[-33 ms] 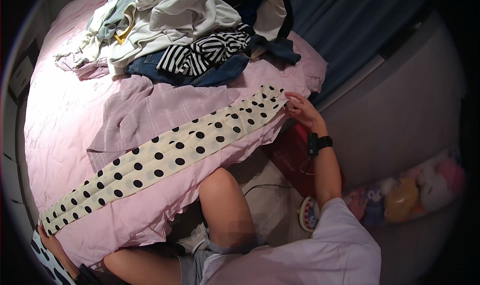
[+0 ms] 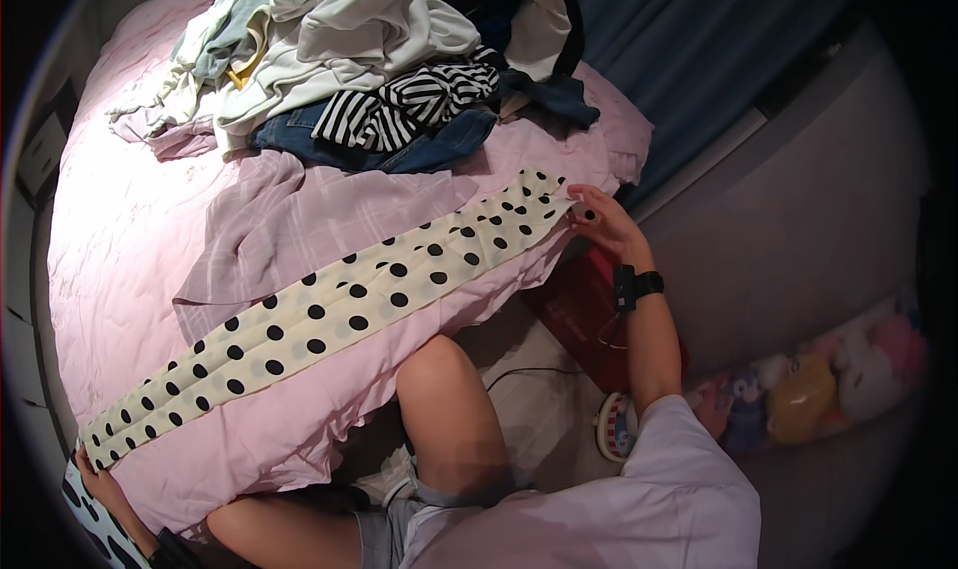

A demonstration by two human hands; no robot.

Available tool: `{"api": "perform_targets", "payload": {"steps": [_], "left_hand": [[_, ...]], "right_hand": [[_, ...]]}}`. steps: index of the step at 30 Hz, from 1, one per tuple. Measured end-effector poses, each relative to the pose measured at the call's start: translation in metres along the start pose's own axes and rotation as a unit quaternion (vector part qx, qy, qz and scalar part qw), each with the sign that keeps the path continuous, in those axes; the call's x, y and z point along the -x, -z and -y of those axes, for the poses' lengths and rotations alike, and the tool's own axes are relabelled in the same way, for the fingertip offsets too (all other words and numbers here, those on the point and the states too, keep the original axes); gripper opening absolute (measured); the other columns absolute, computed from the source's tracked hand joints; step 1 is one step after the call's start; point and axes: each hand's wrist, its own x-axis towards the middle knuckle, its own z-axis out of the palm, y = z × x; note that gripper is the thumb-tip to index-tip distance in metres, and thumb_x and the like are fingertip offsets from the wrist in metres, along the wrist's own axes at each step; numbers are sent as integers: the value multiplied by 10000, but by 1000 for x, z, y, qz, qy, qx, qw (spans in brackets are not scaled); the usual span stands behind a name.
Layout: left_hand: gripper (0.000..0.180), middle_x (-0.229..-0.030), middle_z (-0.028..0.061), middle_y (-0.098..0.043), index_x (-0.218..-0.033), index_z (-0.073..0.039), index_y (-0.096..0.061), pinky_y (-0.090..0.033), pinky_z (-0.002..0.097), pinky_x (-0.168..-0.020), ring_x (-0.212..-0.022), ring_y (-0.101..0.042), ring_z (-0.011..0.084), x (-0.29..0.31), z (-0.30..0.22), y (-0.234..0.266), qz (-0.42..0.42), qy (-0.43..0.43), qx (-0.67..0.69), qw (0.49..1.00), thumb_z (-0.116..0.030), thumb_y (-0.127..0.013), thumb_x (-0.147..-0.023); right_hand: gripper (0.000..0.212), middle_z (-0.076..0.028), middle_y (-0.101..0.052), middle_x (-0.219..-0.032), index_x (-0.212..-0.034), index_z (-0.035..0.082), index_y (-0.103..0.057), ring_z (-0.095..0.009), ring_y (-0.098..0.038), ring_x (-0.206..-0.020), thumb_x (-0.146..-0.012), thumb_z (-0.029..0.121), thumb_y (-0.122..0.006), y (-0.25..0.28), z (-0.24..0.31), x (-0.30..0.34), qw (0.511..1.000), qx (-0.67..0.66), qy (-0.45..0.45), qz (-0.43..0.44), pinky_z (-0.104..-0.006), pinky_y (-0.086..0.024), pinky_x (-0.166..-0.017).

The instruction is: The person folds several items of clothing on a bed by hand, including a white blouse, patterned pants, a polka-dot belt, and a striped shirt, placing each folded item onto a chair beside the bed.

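Observation:
A long cream cloth with black polka dots (image 2: 334, 321) lies stretched across the front edge of the bed, folded into a strip. At its near left end my left hand (image 2: 102, 487) grips the narrow edge, with the fingers partly hidden. My right hand (image 2: 611, 230) pinches the far right corner, and a dark dot shows among its fingers. Just behind the strip spreads a lilac plaid fabric (image 2: 269, 235), partly covered by the dotted cloth.
On the pink-covered bed (image 2: 110, 280) a heap holds white garments (image 2: 349, 35), a black-and-white striped piece (image 2: 439, 92) and blue denim (image 2: 289, 135). A red object (image 2: 579, 314) stands under my right forearm. Plush toys (image 2: 798, 399) sit at the right, and a blue curtain (image 2: 679, 50) hangs behind.
The fingers of my right hand have shifted slightly at the cloth's corner, where a dark dot now shows. The rest looks the same.

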Motion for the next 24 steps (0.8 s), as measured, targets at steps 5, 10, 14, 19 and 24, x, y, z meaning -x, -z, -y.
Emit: {"api": "perform_targets", "payload": {"steps": [5,10,14,19,24], "left_hand": [[207,-1045,55,-647,-1157,17,-586,-464,263,-887,-964,-603,145,1,-9,-7,0,-13,3,1000,-33,-507,-972],[213,-1029,49,-643,-1136,22,-586,-472,259,-867,-951,-602,140,0,6,4,-19,-16,1,1000,4,-492,-946],[182,-976,35,-642,-1082,19,-589,-481,253,-837,-910,-594,124,2,-14,-4,-30,-18,-62,997,18,-489,-931],[132,-952,28,-637,-1051,12,-589,-484,242,-797,-866,-589,109,3,-6,-10,-38,-31,-40,998,-3,-517,-940],[133,-952,26,-635,-1048,11,-584,-484,248,-810,-873,-594,127,-5,36,28,-28,0,-8,1000,4,-532,-926]], "right_hand": [[381,-72,-673,-1019,-1223,28,-610,-204,-674,-914,-862,13,-731,25,-11,-19,998,-24,0,-60,-305,-556,-744],[431,-117,-702,-1034,-1239,9,-593,-224,-695,-937,-839,-7,-754,5,-1,-24,994,32,57,-87,-341,-579,-841],[456,-170,-664,-1182,-1268,1,-572,-237,-683,-1000,-846,-40,-738,8,34,-27,983,-39,174,-41,-329,-563,-897],[491,-155,-659,-1143,-1280,10,-569,-234,-668,-997,-825,-80,-733,7,20,-63,988,32,130,-81,-340,-565,-884],[496,-109,-665,-991,-1232,16,-583,-209,-676,-890,-782,-96,-759,-10,2,-83,981,117,76,-134,-341,-571,-818]]}}
